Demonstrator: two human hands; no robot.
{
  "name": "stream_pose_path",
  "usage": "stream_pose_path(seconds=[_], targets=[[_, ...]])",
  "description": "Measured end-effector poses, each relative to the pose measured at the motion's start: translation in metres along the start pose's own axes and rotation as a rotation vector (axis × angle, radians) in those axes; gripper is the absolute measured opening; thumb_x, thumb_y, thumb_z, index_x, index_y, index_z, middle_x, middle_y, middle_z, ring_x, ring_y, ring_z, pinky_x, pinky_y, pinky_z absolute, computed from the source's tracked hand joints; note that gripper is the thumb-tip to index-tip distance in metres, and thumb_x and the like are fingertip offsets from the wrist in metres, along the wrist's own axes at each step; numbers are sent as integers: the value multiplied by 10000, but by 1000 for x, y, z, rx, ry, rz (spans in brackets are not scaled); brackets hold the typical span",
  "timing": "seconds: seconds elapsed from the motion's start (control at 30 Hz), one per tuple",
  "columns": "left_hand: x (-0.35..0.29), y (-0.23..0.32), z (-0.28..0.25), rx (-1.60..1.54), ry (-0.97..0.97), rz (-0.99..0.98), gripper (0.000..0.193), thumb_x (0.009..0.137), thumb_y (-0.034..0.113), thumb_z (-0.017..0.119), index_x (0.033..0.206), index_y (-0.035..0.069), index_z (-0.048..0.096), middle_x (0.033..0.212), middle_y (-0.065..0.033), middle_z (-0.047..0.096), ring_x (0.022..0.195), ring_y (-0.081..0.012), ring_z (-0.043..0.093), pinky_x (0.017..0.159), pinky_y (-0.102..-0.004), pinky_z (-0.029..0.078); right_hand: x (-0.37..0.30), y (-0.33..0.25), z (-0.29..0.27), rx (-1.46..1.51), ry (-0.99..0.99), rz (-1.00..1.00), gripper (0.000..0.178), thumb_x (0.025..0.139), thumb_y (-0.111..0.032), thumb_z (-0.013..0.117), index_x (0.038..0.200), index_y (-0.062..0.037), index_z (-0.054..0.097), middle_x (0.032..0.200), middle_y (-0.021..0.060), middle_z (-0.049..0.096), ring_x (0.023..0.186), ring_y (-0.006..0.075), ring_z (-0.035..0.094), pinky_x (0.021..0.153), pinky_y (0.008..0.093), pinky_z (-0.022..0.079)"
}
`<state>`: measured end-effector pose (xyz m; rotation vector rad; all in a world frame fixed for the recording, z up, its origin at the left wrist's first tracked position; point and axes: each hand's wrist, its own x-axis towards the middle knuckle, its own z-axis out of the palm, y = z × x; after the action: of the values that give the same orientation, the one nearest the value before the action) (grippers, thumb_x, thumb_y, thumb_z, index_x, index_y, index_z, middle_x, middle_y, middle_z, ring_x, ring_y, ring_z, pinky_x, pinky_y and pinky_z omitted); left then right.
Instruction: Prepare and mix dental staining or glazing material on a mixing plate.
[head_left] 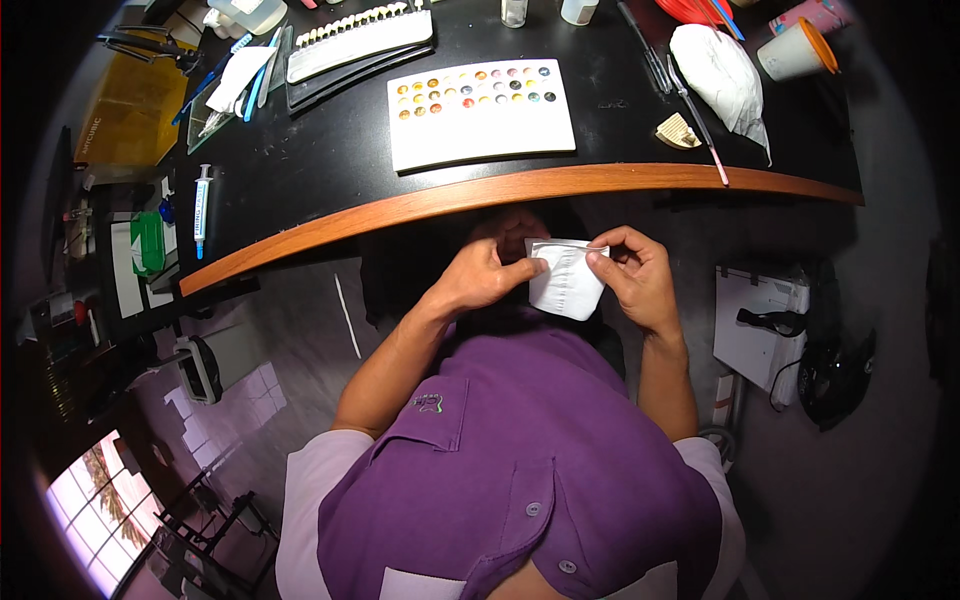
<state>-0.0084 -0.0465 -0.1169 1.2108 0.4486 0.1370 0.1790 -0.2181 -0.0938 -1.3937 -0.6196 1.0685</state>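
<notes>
Over my lap, just below the table's front edge, I hold a small zip bag (566, 285) with clear plastic along its top and something white and creased inside. My left hand (490, 268) pinches its left side, thumb on the front, with the other fingers partly hidden behind. At the top right corner my right hand (636, 276) grips the bag between thumb and fingertips. Whether the bag's top is sealed cannot be made out.
On the black table (300, 190) with a brown edge lie a white palette (480, 140) with colored wells, a shade guide (360, 45), a syringe (202, 212), a white plastic bag (715, 75), brushes (700, 125) and an orange-rimmed cup (797, 50). A white box (755, 320) stands at the right.
</notes>
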Motion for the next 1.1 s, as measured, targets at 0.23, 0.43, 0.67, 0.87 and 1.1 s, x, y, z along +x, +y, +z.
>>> stream_pose_path(seconds=[0.23, 0.43, 0.67, 0.87, 1.1], targets=[[1, 11, 15, 258, 106, -17, 250, 974, 245, 818, 1084, 28, 759, 930, -40, 741, 864, -89, 663, 767, -277, 524, 0, 1, 6, -273, -31, -36, 161, 923, -101, 832, 1040, -16, 762, 918, 67, 688, 857, 121, 640, 777, 274, 512], [-4, 20, 20, 413, 133, -66, 181, 970, 201, 813, 997, 24, 792, 778, -22, 731, 699, -35, 630, 598, -244, 468, -1, -1, 15, -661, 21, -230, 207, 824, -202, 900, 967, -69, 833, 1048, 139, 701, 1019, 255, 629, 900, 378, 500], [-3, -3, 24, 462, 281, 343, 163, 944, 170, 814, 987, 13, 797, 811, -90, 776, 713, -96, 691, 655, -252, 534, -1, -11, 23, -755, 20, -360, 181, 838, -212, 882, 932, -66, 831, 1150, 134, 714, 1084, 285, 601, 936, 416, 472], [-5, -2, 28, 232, 277, 227, 202, 969, 201, 810, 1005, 3, 787, 802, -72, 776, 775, -80, 697, 689, -255, 550, 1, -12, 24, -751, -16, -409, 112, 853, -190, 867, 888, -94, 821, 931, 33, 731, 965, 197, 625, 889, 390, 394], [-3, -9, 41, 237, 376, 320, 173, 1010, 160, 772, 979, -10, 761, 834, -37, 755, 766, -66, 663, 664, -243, 527, 2, -9, 39, -856, 163, -698, 47, 874, -113, 829, 866, -92, 788, 740, -1, 656, 807, 182, 675, 922, 397, 364]])
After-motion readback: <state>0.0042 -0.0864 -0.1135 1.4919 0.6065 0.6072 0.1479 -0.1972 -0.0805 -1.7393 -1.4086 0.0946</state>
